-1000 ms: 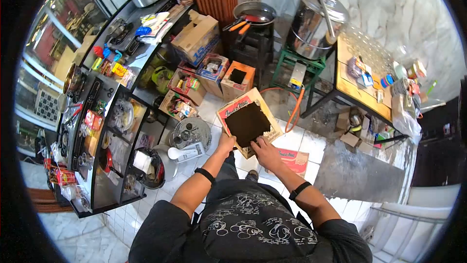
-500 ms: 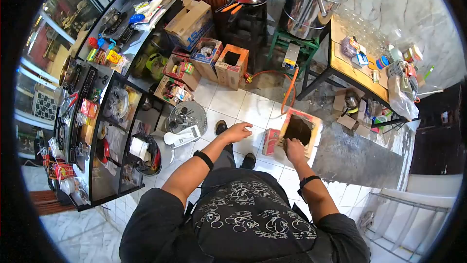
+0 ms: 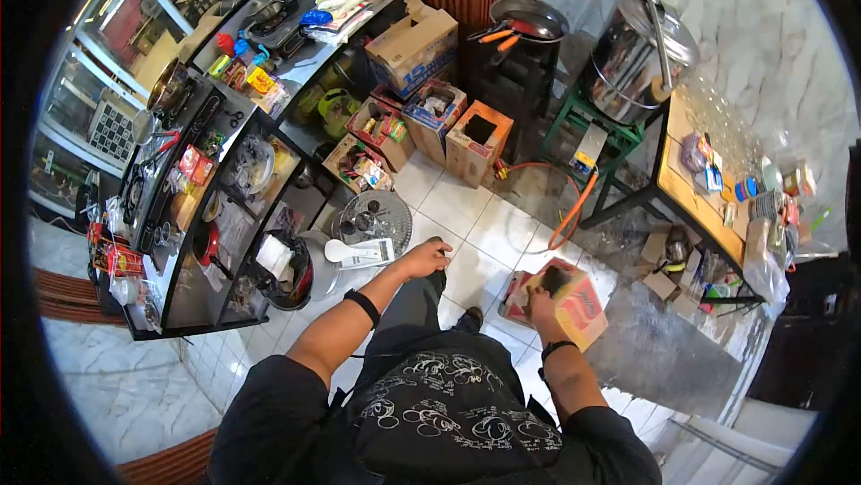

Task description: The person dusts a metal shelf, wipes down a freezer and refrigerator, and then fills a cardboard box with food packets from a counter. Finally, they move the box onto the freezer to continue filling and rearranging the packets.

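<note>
My right hand (image 3: 541, 304) grips the near-left rim of a red and tan cardboard box (image 3: 581, 313). The box is tilted, its dark opening facing up and away, with a printed panel showing. Part of the opening sits behind my fingers. Beside its left side, partly hidden, is a smaller red box (image 3: 515, 295). My left hand (image 3: 423, 259) hangs in the air above my leg, holding nothing, with its fingers loosely bent and a little apart. Nearest to it is a white kitchen scale (image 3: 363, 254) on top of a container.
Several cardboard boxes (image 3: 478, 144) line the back, near a stool with pans (image 3: 529, 19). A large steel pot (image 3: 639, 59) stands on a green burner stand with an orange hose (image 3: 574, 220). A loaded table (image 3: 686, 176) is at right; black shelving (image 3: 242, 225) fills the left.
The held box has tipped, now showing its printed side. My left hand has drawn its fingers in. The view has swung, and one leg has stepped forward.
</note>
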### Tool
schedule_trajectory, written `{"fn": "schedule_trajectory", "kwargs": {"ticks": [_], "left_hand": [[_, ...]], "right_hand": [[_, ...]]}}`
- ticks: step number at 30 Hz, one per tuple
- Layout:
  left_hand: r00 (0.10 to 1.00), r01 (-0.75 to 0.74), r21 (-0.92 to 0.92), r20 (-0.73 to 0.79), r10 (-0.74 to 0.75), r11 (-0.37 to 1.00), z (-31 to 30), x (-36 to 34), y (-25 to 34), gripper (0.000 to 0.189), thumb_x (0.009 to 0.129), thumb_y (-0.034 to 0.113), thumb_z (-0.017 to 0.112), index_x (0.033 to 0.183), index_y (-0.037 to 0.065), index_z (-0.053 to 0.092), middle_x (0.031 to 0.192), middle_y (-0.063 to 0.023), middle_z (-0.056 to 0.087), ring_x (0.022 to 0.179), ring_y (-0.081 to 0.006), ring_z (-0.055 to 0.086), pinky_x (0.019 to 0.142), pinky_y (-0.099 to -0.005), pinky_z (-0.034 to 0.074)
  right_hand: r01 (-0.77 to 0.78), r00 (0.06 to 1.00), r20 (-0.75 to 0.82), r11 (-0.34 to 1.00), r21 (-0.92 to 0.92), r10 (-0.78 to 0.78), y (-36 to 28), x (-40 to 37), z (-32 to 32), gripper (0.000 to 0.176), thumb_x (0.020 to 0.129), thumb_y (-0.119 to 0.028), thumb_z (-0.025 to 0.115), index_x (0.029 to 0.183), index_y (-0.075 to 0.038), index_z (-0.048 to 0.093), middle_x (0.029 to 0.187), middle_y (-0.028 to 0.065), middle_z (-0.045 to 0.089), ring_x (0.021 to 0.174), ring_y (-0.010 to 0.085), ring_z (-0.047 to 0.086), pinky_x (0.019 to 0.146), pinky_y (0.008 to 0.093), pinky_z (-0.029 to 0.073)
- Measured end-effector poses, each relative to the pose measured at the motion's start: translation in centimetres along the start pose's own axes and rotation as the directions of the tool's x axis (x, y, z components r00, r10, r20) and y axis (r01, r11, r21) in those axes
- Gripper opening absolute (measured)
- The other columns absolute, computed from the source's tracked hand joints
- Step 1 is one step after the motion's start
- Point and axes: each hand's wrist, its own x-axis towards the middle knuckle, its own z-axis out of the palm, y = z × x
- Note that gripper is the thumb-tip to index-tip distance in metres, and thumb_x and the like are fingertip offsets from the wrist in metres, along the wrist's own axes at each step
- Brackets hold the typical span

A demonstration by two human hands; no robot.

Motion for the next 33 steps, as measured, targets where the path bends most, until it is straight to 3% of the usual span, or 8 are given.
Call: {"fn": "schedule_trajectory", "kwargs": {"ticks": [1,3,12,16,19,29,30,33], "left_hand": [[1.000,-0.001,-0.011,-0.006,0.001,1.000,-0.5,0.6,-0.1,0.040,0.087,0.019,0.057,0.124,0.007,0.049,0.093,-0.0054,0.062,0.082,-0.0125,0.058,0.067,-0.0261,0.045],[1.000,0.013,-0.062,-0.020,-0.014,0.998,-1.9,2.3,0.5,0.040,0.086,0.020,0.057,0.124,0.008,0.050,0.096,-0.0054,0.062,0.083,-0.0132,0.058,0.069,-0.0260,0.046],[0.987,0.054,-0.323,-0.125,-0.100,0.945,-13.6,19.3,-4.2,0.035,0.082,0.019,0.062,0.114,0.007,0.056,0.087,-0.0107,0.064,0.072,-0.0163,0.062,0.062,-0.0300,0.048],[0.943,0.096,-0.211,-0.293,-0.157,0.973,-20.3,25.7,-4.6,0.031,0.079,0.021,0.063,0.107,0.007,0.060,0.084,-0.0131,0.066,0.072,-0.0201,0.064,0.067,-0.0341,0.050],[0.898,0.176,0.153,-0.429,-0.095,0.972,-25.2,30.6,-6.0,0.036,0.076,0.026,0.062,0.107,0.008,0.061,0.103,-0.0147,0.063,0.096,-0.0276,0.060,0.088,-0.0354,0.045],[0.908,0.084,0.339,-0.414,0.068,0.937,-31.4,40.7,-7.7,0.041,0.075,0.021,0.062,0.112,0.005,0.057,0.109,-0.0191,0.059,0.103,-0.0325,0.056,0.088,-0.0389,0.046],[0.908,0.101,0.339,-0.416,0.052,0.935,-31.6,41.7,-7.6,0.044,0.075,0.019,0.062,0.116,0.007,0.054,0.113,-0.0192,0.058,0.106,-0.0327,0.055,0.089,-0.0393,0.045],[0.916,0.126,0.334,-0.401,0.020,0.934,-32.2,43.3,-5.6,0.050,0.075,0.015,0.062,0.123,0.010,0.049,0.120,-0.0195,0.053,0.112,-0.0330,0.051,0.091,-0.0402,0.045]], "right_hand": [[-0.100,0.991,0.112,0.940,0.326,0.066,-0.6,1.3,0.1,0.055,0.076,-0.025,0.065,0.126,-0.011,0.045,0.118,0.0175,0.053,0.108,0.0354,0.051,0.087,0.0417,0.047],[0.014,0.990,0.140,1.000,0.022,-0.017,-2.9,2.7,-1.6,0.057,0.078,-0.029,0.066,0.127,-0.009,0.045,0.121,0.0173,0.050,0.109,0.0326,0.051,0.086,0.0421,0.048],[0.122,0.956,0.257,0.989,0.080,-0.139,-6.9,13.3,-5.6,0.065,0.074,-0.035,0.069,0.128,-0.008,0.044,0.118,0.0236,0.053,0.106,0.0376,0.054,0.090,0.0435,0.045],[0.107,0.966,0.215,0.979,0.172,-0.144,-9.2,19.4,-8.0,0.062,0.074,-0.036,0.069,0.125,-0.008,0.047,0.112,0.0225,0.056,0.103,0.0371,0.055,0.086,0.0439,0.046],[0.162,0.963,0.169,0.952,0.260,-0.210,-10.6,24.3,-8.2,0.058,0.075,-0.031,0.069,0.123,-0.006,0.049,0.109,0.0216,0.058,0.099,0.0359,0.057,0.085,0.0420,0.047],[0.255,0.930,0.150,0.884,0.393,-0.335,-13.9,32.4,-3.6,0.056,0.074,-0.024,0.070,0.121,-0.004,0.049,0.106,0.0203,0.058,0.093,0.0329,0.058,0.079,0.0413,0.049],[0.341,0.926,0.124,0.932,0.125,-0.355,-14.5,32.0,-3.9,0.054,0.074,-0.021,0.070,0.120,-0.002,0.049,0.107,0.0201,0.058,0.090,0.0317,0.059,0.075,0.0400,0.050],[0.257,0.936,0.149,0.910,0.325,-0.318,-15.1,31.6,-4.0,0.052,0.074,-0.021,0.071,0.118,-0.002,0.051,0.105,0.0208,0.058,0.086,0.0311,0.061,0.073,0.0382,0.051]]}}
